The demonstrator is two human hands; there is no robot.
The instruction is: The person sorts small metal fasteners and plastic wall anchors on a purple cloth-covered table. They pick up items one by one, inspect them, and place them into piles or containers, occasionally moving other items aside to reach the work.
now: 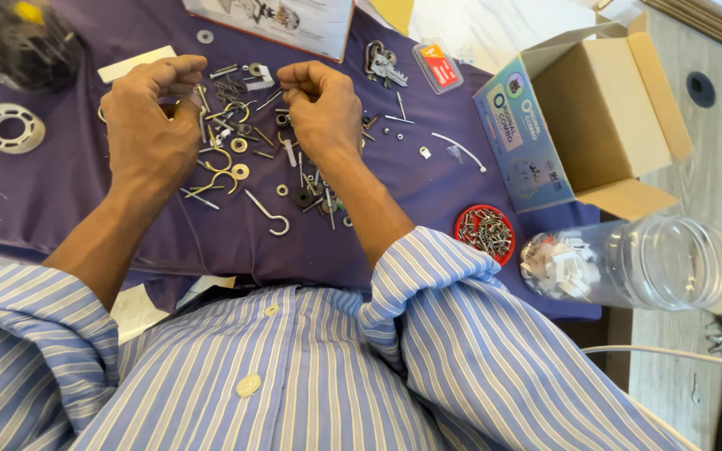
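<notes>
Both hands curled over a scatter of small hardware near the far edge of a purple cloth. Left hand closed loosely, fingertips pinched toward a brass hook and some screws at the heap's left side; whether anything is actually gripped, impossible to tell. Right hand likewise bunched, fingertips tucked under at the heap's right side, contents hidden.

Loose around the wrists: a large steel screw hook toward the near edge, washers, nails, black rubber rings. Toward the right edge, a red lid full of screws, and just beside it a clear plastic jar lying on its side with white clips inside. Behind those, an open cardboard box. At the far left edge, a white plastic ring.

Likely trouble: forearms dragging across the cloth and sweeping small pieces off the near edge; the tipped jar rolling or spilling its clips; tiny parts slipping unnoticed from a half-closed pinch back into the heap.
</notes>
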